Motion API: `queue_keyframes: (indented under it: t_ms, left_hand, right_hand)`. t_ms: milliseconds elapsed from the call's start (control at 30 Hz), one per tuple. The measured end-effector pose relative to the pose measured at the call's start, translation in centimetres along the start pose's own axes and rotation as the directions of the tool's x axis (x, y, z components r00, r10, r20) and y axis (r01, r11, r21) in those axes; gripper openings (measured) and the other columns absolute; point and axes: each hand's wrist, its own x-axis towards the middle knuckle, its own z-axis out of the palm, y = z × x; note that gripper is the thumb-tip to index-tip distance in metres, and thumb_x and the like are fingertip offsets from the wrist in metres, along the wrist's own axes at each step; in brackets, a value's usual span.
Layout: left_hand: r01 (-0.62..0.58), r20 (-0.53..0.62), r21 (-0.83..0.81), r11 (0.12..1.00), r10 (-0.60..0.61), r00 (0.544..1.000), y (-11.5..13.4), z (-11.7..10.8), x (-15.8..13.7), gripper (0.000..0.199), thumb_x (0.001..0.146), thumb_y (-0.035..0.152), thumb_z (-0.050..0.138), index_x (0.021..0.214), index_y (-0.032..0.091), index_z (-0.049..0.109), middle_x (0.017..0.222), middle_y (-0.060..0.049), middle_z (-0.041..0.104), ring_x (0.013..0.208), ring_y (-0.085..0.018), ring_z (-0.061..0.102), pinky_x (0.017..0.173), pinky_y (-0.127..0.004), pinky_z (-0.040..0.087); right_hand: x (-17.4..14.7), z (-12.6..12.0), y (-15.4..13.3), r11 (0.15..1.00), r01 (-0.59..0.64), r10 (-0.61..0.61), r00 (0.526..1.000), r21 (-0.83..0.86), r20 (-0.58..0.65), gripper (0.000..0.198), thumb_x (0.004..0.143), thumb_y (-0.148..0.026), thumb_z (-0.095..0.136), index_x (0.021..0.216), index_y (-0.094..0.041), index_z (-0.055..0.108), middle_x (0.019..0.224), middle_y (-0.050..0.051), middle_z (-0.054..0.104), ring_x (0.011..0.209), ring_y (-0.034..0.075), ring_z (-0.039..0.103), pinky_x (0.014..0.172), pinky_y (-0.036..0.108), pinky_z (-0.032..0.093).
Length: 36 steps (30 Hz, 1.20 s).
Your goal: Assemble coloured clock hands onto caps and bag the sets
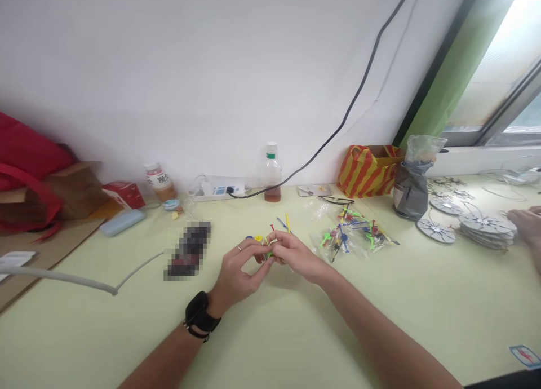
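Over the middle of the pale table, my left hand [240, 270] and my right hand [298, 256] meet with fingertips pinched together. Between them is a small bright green plastic piece [269, 255], mostly covered by my fingers, so its full shape is hidden. Just behind my hands lie a yellow round piece [258, 238], a blue round piece [249, 238], and thin yellow and blue sticks [288, 222]. To the right of my right hand, several clear bags of colourful plastic parts [350, 234] lie in a loose pile.
At the wall stand a bottle of brown liquid [273, 175], a power strip [222, 187] and a striped bag [367, 169]. A black cable [359, 90] hangs across. On the right are stacked grey discs [486, 225] and another person's hand [526, 222]. A blurred dark object [188, 252] lies left.
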Motion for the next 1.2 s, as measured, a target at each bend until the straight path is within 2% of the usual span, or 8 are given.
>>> queue_keyframes:
  t_ms: [167, 367, 567, 700, 833, 967, 1033, 1200]
  left_hand:
    - [0.004, 0.044, -0.019, 1.0, -0.003, 0.999, 0.0, 0.0, 0.2, 0.011, 0.09, 0.018, 0.066, 0.099, 0.025, 0.068, 0.087, -0.004, 0.069, 0.073, -0.017, 0.063, 0.072, -0.035, 0.057]
    - [0.024, 0.132, -0.013, 1.0, -0.022, 0.991, 0.0, 0.1, -0.2, 0.008, 0.089, 0.017, 0.065, 0.086, 0.023, 0.061, 0.075, -0.001, 0.062, 0.067, -0.016, 0.059, 0.065, -0.032, 0.051]
    - [0.017, 0.167, -0.007, 1.0, -0.015, 0.986, -0.3, 0.2, -0.3, 0.013, 0.084, 0.011, 0.062, 0.085, 0.023, 0.057, 0.075, 0.0, 0.059, 0.069, -0.016, 0.057, 0.067, -0.031, 0.049]
    - [0.029, 0.136, 0.017, 0.999, -0.031, 0.99, -0.4, 0.0, -0.3, 0.014, 0.085, 0.011, 0.062, 0.083, 0.022, 0.053, 0.075, 0.001, 0.058, 0.063, -0.014, 0.052, 0.063, -0.029, 0.047]
    - [0.049, 0.091, 0.04, 0.998, -0.052, 0.995, -0.7, -0.3, -0.3, 0.013, 0.089, 0.016, 0.064, 0.083, 0.022, 0.054, 0.079, 0.0, 0.062, 0.072, -0.015, 0.06, 0.075, -0.032, 0.053]
    - [0.105, 0.179, 0.135, 0.985, -0.129, 0.975, -1.8, -0.3, -0.5, 0.01, 0.093, 0.021, 0.064, 0.103, 0.023, 0.065, 0.098, -0.005, 0.07, 0.094, -0.02, 0.067, 0.087, -0.036, 0.055]
    - [0.119, 0.214, 0.212, 0.97, -0.164, 0.963, -2.6, -0.1, -0.6, 0.023, 0.094, 0.024, 0.065, 0.116, 0.026, 0.068, 0.11, -0.007, 0.071, 0.107, -0.023, 0.066, 0.094, -0.041, 0.055]
    - [0.065, 0.259, 0.342, 0.937, -0.16, 0.953, -4.0, -0.2, -0.7, 0.016, 0.095, 0.026, 0.064, 0.106, 0.027, 0.074, 0.121, -0.006, 0.074, 0.132, -0.03, 0.056, 0.107, -0.051, 0.05]
  right_hand:
    - [0.2, -0.6, 0.5, 0.997, 0.01, -0.007, 0.999, -0.074, 0.031, 0.014, 0.076, -0.02, 0.055, 0.089, -0.023, 0.052, 0.067, -0.006, 0.054, 0.064, 0.012, 0.05, 0.064, 0.024, 0.038]
    - [-0.2, -0.5, 0.0, 0.997, 0.007, 0.002, 0.993, -0.08, 0.116, 0.003, 0.083, -0.021, 0.049, 0.081, -0.022, 0.051, 0.082, -0.001, 0.063, 0.087, 0.017, 0.061, 0.079, 0.028, 0.047]
    - [-0.4, -0.5, 0.1, 0.992, -0.058, 0.072, 0.989, -0.114, 0.129, 0.011, 0.078, -0.02, 0.055, 0.085, -0.022, 0.048, 0.078, -0.003, 0.062, 0.071, 0.013, 0.054, 0.067, 0.024, 0.04]
    - [-0.1, -1.3, 0.5, 0.972, -0.073, 0.062, 0.997, -0.222, -0.055, 0.01, 0.076, -0.02, 0.053, 0.083, -0.023, 0.046, 0.067, -0.007, 0.047, 0.062, 0.012, 0.04, 0.058, 0.023, 0.032]
    - [0.4, -2.9, 0.5, 0.995, -0.082, 0.066, 0.973, -0.064, -0.219, 0.01, 0.081, -0.029, 0.05, 0.088, -0.024, 0.044, 0.061, -0.009, 0.033, 0.054, 0.012, 0.027, 0.05, 0.023, 0.022]
    - [0.6, -4.2, 0.2, 0.994, -0.101, 0.11, 0.952, 0.046, -0.285, 0.019, 0.087, -0.039, 0.048, 0.081, -0.025, 0.036, 0.059, -0.01, 0.026, 0.052, 0.012, 0.017, 0.048, 0.023, 0.014]
    - [0.5, -4.5, 0.0, 0.997, -0.072, 0.067, 0.945, -0.003, -0.319, 0.025, 0.091, -0.045, 0.047, 0.08, -0.025, 0.037, 0.059, -0.009, 0.026, 0.051, 0.012, 0.019, 0.048, 0.024, 0.015]
    - [0.5, -4.9, 0.4, 0.891, -0.108, -0.12, 0.881, -0.442, -0.458, 0.035, 0.097, -0.051, 0.041, 0.095, -0.023, 0.062, 0.069, -0.002, 0.05, 0.066, 0.017, 0.049, 0.06, 0.027, 0.037]
